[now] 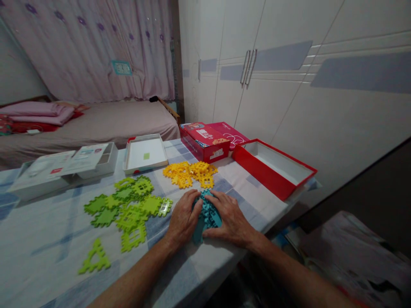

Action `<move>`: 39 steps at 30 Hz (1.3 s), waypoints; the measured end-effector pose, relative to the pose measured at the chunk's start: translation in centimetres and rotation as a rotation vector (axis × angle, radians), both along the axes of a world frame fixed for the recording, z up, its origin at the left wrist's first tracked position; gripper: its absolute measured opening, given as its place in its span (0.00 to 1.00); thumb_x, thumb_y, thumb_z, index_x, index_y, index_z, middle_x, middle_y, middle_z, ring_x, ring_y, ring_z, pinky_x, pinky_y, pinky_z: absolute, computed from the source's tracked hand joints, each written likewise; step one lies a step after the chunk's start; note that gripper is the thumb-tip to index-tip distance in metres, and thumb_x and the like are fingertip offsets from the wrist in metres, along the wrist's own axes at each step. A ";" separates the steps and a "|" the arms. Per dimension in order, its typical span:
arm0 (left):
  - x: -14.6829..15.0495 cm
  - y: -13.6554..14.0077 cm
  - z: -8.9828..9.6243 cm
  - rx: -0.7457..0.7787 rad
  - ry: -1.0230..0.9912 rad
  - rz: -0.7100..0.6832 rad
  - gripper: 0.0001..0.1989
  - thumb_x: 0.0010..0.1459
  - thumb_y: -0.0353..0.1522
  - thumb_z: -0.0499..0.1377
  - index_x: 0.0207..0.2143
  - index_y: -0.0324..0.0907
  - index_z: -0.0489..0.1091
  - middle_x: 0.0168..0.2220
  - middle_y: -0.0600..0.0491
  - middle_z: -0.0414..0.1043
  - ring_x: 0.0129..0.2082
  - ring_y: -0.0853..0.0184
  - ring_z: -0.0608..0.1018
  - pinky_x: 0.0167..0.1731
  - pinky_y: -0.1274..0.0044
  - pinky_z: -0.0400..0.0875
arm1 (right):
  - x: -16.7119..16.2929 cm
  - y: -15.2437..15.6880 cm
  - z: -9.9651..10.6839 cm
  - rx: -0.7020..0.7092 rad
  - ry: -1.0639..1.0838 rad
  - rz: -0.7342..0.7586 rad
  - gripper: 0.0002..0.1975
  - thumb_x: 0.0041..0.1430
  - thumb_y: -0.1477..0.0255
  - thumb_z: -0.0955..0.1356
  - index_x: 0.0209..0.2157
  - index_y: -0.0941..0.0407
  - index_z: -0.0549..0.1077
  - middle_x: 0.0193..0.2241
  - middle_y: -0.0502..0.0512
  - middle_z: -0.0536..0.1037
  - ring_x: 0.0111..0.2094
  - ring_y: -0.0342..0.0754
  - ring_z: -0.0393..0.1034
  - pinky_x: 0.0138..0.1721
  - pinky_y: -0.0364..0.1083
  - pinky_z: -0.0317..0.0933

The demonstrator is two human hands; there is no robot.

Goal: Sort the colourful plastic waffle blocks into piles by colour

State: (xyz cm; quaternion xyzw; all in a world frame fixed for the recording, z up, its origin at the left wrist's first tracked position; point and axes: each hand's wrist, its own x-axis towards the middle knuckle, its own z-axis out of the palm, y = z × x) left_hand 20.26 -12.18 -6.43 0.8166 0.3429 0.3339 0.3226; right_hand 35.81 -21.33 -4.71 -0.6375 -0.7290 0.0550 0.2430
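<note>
Left hand (183, 216): forearm from near side, fingers bent against left flank of teal pieces (209, 214). Right hand (231, 217): forearm from near right, fingers and thumb spread over right flank. Firm grip: cannot tell. Teal pieces: heaped between hands, near table edge (221, 268). Yellow pieces (178, 172): just beyond. Green pieces (152, 205): left. Bare cloth (255, 196): right, toward open red box (261, 172).

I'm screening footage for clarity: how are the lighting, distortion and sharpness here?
Throughout the head view: dim light, darkest toward the lower right; wardrobe seams slant, probably wide-lens distortion; clock details too soft to read; blue pieces look shaded between left hand and right hand.
</note>
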 end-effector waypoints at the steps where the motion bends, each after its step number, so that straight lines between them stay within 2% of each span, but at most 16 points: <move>1: 0.0 0.0 0.1 -0.010 -0.024 0.010 0.19 0.62 0.40 0.47 0.47 0.40 0.69 0.51 0.45 0.69 0.53 0.61 0.70 0.57 0.64 0.61 | -0.2 0.1 -0.1 0.007 0.004 0.008 0.46 0.40 0.50 0.73 0.58 0.56 0.61 0.60 0.64 0.62 0.60 0.58 0.54 0.58 0.60 0.48; 10: -0.3 0.0 1.0 -0.102 -0.111 0.068 0.16 0.61 0.40 0.47 0.42 0.42 0.69 0.43 0.48 0.72 0.45 0.62 0.73 0.51 0.67 0.65 | -1.9 0.8 -0.4 0.062 0.082 -0.072 0.39 0.39 0.59 0.75 0.54 0.53 0.64 0.50 0.59 0.67 0.52 0.57 0.60 0.51 0.57 0.56; 17: -0.4 0.1 1.2 -0.060 -0.209 0.130 0.15 0.61 0.38 0.49 0.42 0.42 0.70 0.42 0.50 0.72 0.45 0.63 0.73 0.49 0.69 0.66 | -2.7 0.9 -1.2 0.215 0.109 -0.078 0.36 0.42 0.65 0.72 0.54 0.53 0.62 0.49 0.61 0.65 0.50 0.59 0.59 0.50 0.58 0.58; 24: -0.5 0.4 1.2 -0.108 -0.269 0.228 0.14 0.59 0.38 0.50 0.39 0.41 0.71 0.39 0.50 0.73 0.42 0.63 0.74 0.47 0.70 0.68 | -2.7 2.2 -0.6 0.113 0.144 -0.017 0.45 0.39 0.63 0.74 0.60 0.53 0.56 0.51 0.60 0.63 0.52 0.58 0.59 0.52 0.57 0.59; 33: -0.8 0.2 1.8 -0.087 -0.371 0.275 0.13 0.58 0.38 0.51 0.37 0.42 0.71 0.37 0.52 0.73 0.40 0.64 0.74 0.46 0.72 0.68 | -3.7 2.4 -0.6 0.136 0.199 -0.026 0.39 0.43 0.68 0.71 0.58 0.53 0.57 0.48 0.58 0.63 0.48 0.53 0.63 0.48 0.53 0.64; 39: -1.0 0.3 2.1 -0.117 -0.381 0.311 0.13 0.56 0.38 0.51 0.36 0.41 0.71 0.36 0.51 0.74 0.40 0.64 0.75 0.46 0.72 0.69 | -3.7 3.7 0.7 0.046 0.230 0.120 0.41 0.42 0.68 0.71 0.59 0.55 0.56 0.49 0.58 0.67 0.50 0.53 0.63 0.51 0.52 0.62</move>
